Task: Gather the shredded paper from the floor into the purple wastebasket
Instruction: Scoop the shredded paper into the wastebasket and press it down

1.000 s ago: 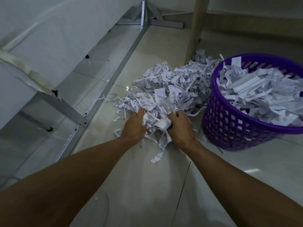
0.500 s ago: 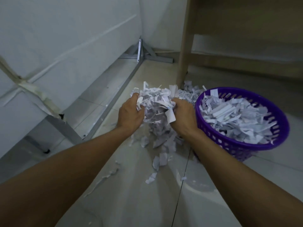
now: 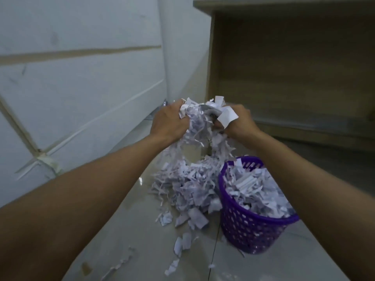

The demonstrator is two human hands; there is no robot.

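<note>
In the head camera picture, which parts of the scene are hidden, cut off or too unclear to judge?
- Wastebasket: in the head view, its far right rim is hidden by the right forearm; its bottom inside is hidden by paper.
- Fingertips of left hand and right hand: buried in the held paper bundle.
- Floor under the paper pile: covered.
- Print on the shreds: too small and blurred.

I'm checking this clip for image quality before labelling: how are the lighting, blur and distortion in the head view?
Head view: dim, bluish light; the forearms bulge from wide-angle distortion; the left hand, right hand and the paper clump they grip look soft; a small glare spot on the floor tile.
</note>
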